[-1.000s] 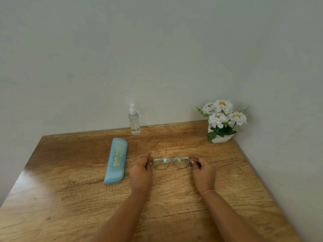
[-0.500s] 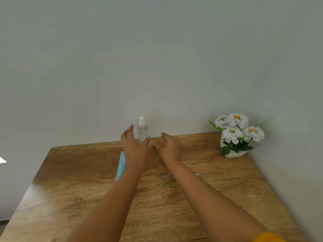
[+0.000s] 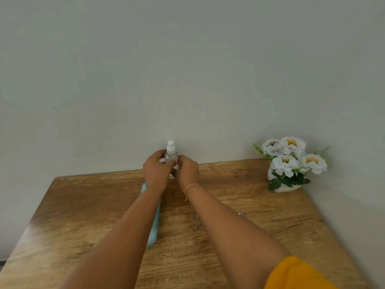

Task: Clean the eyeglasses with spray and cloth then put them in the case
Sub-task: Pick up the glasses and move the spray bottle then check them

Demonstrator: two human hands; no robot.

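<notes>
A small clear spray bottle with a white nozzle stands at the table's far edge by the wall. My left hand and my right hand both close around its body from either side. The light blue glasses case lies on the wooden table, mostly hidden under my left forearm. The eyeglasses lie on the table under my right forearm; only small bits of the frame show. No cloth is in view.
A white pot of white artificial flowers stands at the back right corner against the grey wall. The table's right edge runs close to the side wall.
Both hands let go of the eyeglasses, reached forward to the back of the table and closed around the spray bottle. The view tilted upward.
</notes>
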